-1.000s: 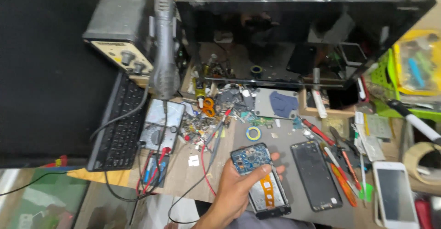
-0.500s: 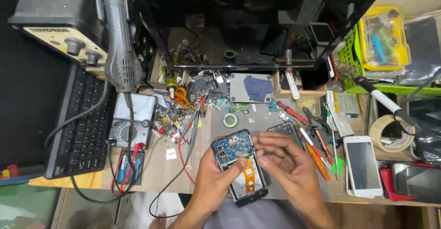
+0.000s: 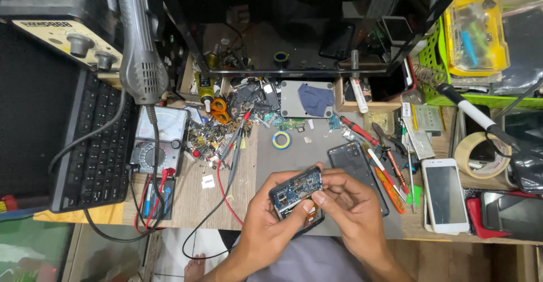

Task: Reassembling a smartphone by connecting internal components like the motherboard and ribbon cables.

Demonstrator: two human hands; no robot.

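Low centre of frame, left hand (image 3: 266, 225) grips the opened phone (image 3: 295, 191); right hand (image 3: 348, 208) pinches its edge—best kept steady, fingertips off the board.

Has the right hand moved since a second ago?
Yes. The right hand, out of sight a second ago, has come in onto the opened phone held by the left hand, below the tape roll.

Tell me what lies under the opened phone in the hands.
Under the opened phone the left hand cups it, and the grey mat lies below. The mat directly beneath is covered by phone and right hand.
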